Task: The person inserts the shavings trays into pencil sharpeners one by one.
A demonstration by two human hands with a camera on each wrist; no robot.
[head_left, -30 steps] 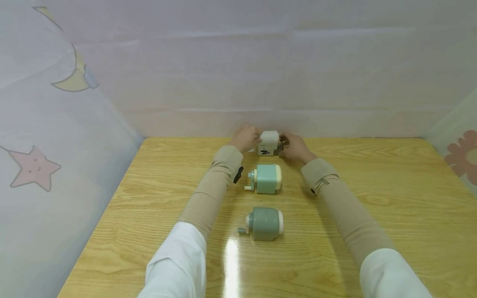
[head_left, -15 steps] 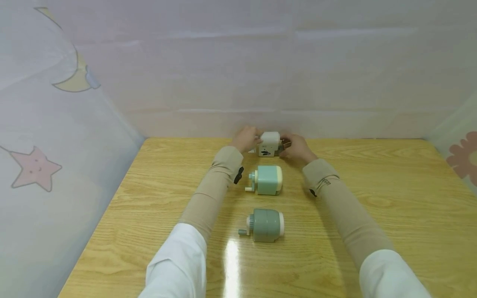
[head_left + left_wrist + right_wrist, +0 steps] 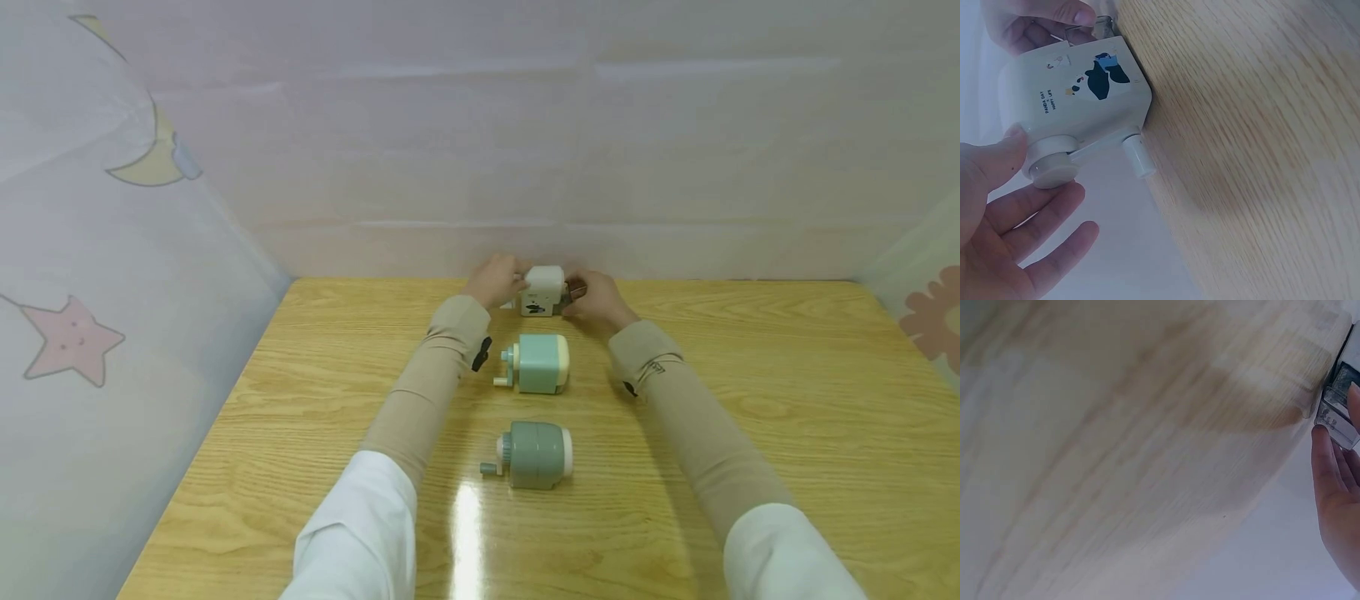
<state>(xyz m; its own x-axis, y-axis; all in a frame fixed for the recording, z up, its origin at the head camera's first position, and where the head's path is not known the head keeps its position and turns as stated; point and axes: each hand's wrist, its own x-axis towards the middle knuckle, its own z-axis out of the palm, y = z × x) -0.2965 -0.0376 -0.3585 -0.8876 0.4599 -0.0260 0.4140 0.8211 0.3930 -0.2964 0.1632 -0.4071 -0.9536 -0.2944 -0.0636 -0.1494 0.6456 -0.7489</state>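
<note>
A white crank pencil sharpener (image 3: 543,282) with a dark printed picture stands at the back of the table. My left hand (image 3: 495,279) holds its crank side; in the left wrist view the thumb (image 3: 999,159) presses the casing beside the round crank hub (image 3: 1054,172), the other fingers spread behind. On the opposite side my right hand (image 3: 597,297) pinches the clear shavings drawer (image 3: 1337,422), which sticks out from the casing. Nearer lie a light teal sharpener (image 3: 538,364) with cream ends and a grey-green sharpener (image 3: 536,455), both with cranks to the left.
The wooden table (image 3: 750,400) ends at a pale cloth backdrop (image 3: 420,192) just behind the white sharpener. Cloth side walls with a star (image 3: 72,340) and a flower (image 3: 933,312) stand left and right.
My right fingers have shifted slightly at the drawer, and a brown patch shows more plainly between them. The left hand and the sharpeners have kept their places.
</note>
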